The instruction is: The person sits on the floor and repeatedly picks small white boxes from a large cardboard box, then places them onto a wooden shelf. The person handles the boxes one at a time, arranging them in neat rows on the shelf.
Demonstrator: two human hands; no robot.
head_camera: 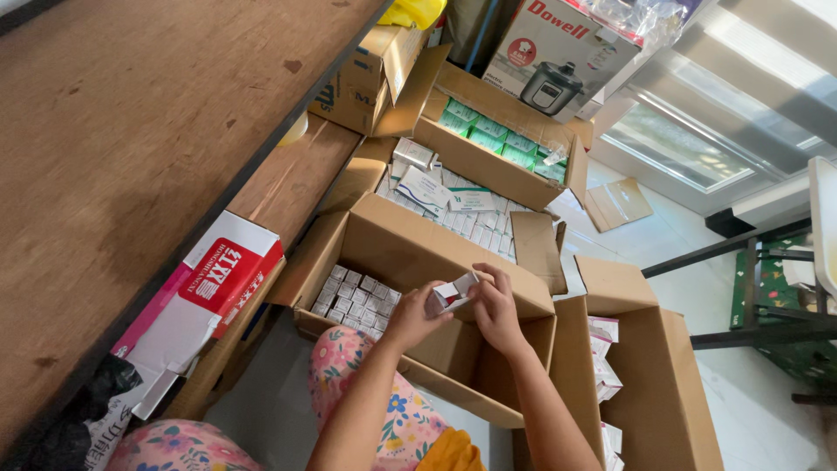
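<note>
Small white cardboard carton (453, 292) pinched between left hand (411, 318) and right hand (495, 310), both grasping it (flap open), above open brown cardboard box (410, 253).

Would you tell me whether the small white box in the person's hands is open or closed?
Open: the small white box, held between the left hand and right hand, has an end flap lifted, showing a red inside.

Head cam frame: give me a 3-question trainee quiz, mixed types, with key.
1. True or false: both hands hold the small white carton.
2. The cardboard box under the hands holds: A) rows of small white boxes B) green boxes C) nothing.
3. What colour are the packs in the far box?

Key: 1. True: left hand and right hand both grip it. 2. A. 3. Green.
</note>
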